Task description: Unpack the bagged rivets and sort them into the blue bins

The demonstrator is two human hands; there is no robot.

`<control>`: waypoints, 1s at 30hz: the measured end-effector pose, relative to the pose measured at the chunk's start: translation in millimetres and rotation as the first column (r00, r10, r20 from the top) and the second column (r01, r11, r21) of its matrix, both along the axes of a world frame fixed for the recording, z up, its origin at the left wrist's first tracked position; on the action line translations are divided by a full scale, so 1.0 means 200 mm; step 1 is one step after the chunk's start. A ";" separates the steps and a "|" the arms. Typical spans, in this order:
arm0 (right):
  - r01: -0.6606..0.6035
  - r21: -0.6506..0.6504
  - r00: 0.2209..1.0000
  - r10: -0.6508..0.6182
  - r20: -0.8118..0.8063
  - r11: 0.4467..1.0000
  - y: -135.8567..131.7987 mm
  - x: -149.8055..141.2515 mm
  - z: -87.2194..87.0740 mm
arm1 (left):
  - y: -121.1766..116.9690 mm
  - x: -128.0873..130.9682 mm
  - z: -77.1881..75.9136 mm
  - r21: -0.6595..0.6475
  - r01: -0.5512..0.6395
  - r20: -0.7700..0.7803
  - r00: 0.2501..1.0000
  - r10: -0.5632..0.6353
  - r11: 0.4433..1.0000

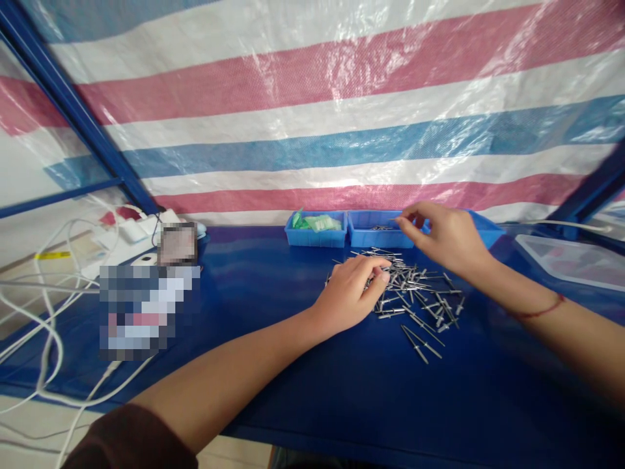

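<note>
A loose pile of silver pop rivets [415, 281] lies on the blue table, their thin pins pointing in many directions. My left hand [349, 293] rests at the pile's left side, thumb and fingers drawn together; whatever they hold is hidden. Above the front rim of the middle blue bin [381, 239], my right hand [444, 238] is closed in a pinch, and anything at its fingertips is too small to make out. A few rivets [381, 228] lie inside that bin.
A blue bin [317, 240] with green packets stands at the left, and another blue bin [488, 229] is partly behind my right hand. White cables [49, 326] and a power strip [122, 238] crowd the left. A translucent lid [571, 260] lies far right.
</note>
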State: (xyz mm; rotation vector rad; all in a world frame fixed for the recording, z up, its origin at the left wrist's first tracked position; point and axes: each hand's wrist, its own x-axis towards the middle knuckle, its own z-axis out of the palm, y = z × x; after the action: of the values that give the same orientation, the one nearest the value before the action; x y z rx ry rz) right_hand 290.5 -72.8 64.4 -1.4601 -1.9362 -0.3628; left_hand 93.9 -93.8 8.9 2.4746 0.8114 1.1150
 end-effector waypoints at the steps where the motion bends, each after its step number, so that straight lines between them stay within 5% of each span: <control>1: 0.021 0.006 0.999 -0.021 0.027 1.000 0.06 0.01 0.00 | 0.00 0.00 0.00 0.004 -0.001 -0.002 1.000 0.001 1.000; 7: 0.107 -0.086 0.969 -0.085 0.233 0.990 0.28 0.02 -0.07 | 0.00 0.00 0.00 0.010 -0.004 -0.003 1.000 0.004 1.000; 11: 0.042 -0.057 0.990 -0.034 0.139 0.997 0.15 0.02 -0.05 | 0.00 -0.01 0.00 0.018 0.015 0.006 1.000 -0.016 1.000; 13: -0.067 -0.144 0.993 0.080 0.084 0.987 0.03 0.02 -0.02 | 0.00 -0.01 0.00 0.019 0.021 0.008 1.000 -0.022 1.000; 16: -0.312 -0.441 0.941 0.336 -0.025 0.841 -0.16 0.05 -0.01 | 0.00 -0.01 0.00 0.018 0.020 0.006 1.000 -0.020 1.000; 19: -0.373 -0.572 0.913 0.398 -0.088 0.730 -0.28 0.07 -0.04 | 0.00 -0.01 -0.01 0.023 0.015 0.004 1.000 -0.015 1.000; 30: -0.327 -0.512 0.924 0.382 0.001 0.794 -0.32 0.06 -0.11 | 0.01 0.01 0.00 0.026 0.004 -0.025 1.000 -0.003 1.000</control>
State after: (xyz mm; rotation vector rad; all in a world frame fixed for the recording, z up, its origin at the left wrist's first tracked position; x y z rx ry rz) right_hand 301.8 -136.3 43.4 -1.3463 -2.4607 0.2736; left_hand 96.3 -91.7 8.1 2.5148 0.8046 1.1027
